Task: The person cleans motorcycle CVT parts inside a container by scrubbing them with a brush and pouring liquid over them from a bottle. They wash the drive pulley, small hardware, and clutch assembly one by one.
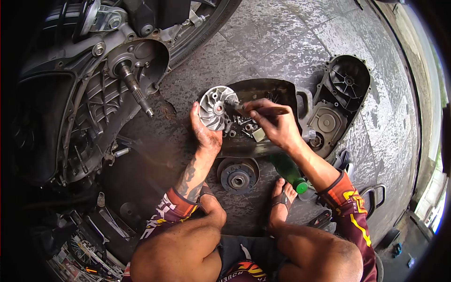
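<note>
My left hand (206, 135) grips a round, finned metal pulley face (212, 113) by its lower left edge, with the fins and the central hole turned up. In my right hand (278, 126) is a brush (240, 108) with a brown handle. The brush's tip meets the right side of the pulley face. Under both hands lies a dark cut-open container (244, 150) with a side handle, holding small bolts, metal parts and a pale block (259, 135). My fingers partly cover the brush handle.
At left, an opened engine case with a splined shaft (134, 89) stands beside a tyre (206, 40). A long cover (350, 91) lies at right. Near my feet are a round clutch assembly (238, 178) and a green bottle (287, 171). Tools lie at lower left and right.
</note>
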A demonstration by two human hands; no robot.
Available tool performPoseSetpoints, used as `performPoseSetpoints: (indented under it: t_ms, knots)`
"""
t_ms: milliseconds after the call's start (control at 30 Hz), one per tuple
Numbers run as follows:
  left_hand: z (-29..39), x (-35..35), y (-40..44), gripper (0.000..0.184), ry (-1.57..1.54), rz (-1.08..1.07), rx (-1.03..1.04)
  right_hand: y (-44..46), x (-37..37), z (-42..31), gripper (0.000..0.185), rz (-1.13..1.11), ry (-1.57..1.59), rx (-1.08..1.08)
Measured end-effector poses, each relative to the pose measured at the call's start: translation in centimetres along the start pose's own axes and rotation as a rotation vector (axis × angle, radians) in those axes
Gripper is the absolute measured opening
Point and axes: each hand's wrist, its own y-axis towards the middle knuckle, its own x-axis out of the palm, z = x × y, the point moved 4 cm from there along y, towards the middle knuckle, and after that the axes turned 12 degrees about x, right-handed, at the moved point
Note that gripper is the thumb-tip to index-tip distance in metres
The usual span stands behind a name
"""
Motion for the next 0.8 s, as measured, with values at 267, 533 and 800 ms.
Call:
performPoseSetpoints:
  t_ms: [267, 533, 800]
  knots:
    - [0.3, 0.7, -0.6, 0.072, 0.208, -0.115, -0.093, -0.4, 1.8, -2.3, 0.02, -0.199, -0.166, -0.296]
    - [0.3, 2.0, -1.5, 0.061, 0.211, -0.109, -0.179, 0.0, 2.1, -2.8, 0.016, -0.147, -0.203, -0.405]
    - [0.4, 1.3, -1.3, 0.057, 0.226, -0.059, -0.232, 1.0, 1.2, -2.2, 0.017, -0.228, -0.302, -0.129]
